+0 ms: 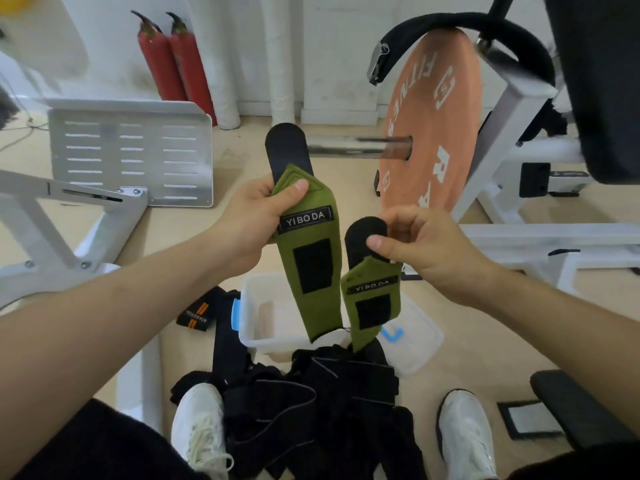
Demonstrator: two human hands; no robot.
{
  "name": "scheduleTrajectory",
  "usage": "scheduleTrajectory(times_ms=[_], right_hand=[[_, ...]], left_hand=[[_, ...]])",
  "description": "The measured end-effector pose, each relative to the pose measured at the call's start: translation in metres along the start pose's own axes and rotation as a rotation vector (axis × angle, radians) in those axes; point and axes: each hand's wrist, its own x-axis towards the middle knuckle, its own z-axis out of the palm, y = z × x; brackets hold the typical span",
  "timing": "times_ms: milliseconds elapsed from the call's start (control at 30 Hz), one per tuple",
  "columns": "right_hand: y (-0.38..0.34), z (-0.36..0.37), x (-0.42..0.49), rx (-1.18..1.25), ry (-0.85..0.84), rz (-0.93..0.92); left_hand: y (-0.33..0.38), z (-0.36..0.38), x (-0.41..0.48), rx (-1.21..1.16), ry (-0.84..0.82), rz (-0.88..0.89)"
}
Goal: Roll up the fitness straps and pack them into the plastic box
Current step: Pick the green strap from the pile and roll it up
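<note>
Far left stands a white machine frame with a slotted metal plate, and two red extinguishers lean at the wall behind. On the floor lies a black-and-orange strap, apart from the rest.

The left hand grips the left strap, a green one marked YIBODA. The thumb presses on its pointed upper end and the fingers are wrapped behind. A black tab sticks up above the hand, and the green length hangs straight down, unrolled, its lower end over the box.

The box is clear plastic with a blue clip on its left side and sits open on the floor between the two arms. I can't make out anything inside it. In front of it, between two white shoes, is a heap of black straps, loose and tangled.

The right hand pinches the right strap by its black tab, thumb on the front and fingers curled behind. This green strap hangs lower than the other and is unrolled too, its tip down by the box's right edge. The two green straps hang just beside each other. I can't tell whether they touch.

Just right of the box lies what looks like its clear lid. Behind, an orange weight plate sits on a steel bar.
</note>
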Motion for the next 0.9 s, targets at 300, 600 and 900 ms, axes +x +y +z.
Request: scheduleTrajectory(times_ms=[300,600,900], right_hand=[[0.007,0.041,0.009,-0.007,0.137,-0.037],[-0.003,0.053,0.005,-0.257,0.246,-0.153],[-0.006,0.040,0.012,-0.409,0.150,-0.026]], left_hand=[[0.012,0.017,0.000,-0.231,0.052,-0.095],[0.017,0.020,-0.006,-0.221,0.024,-0.093],[0.017,0.015,-0.014,-0.172,-0.024,-0.075]])
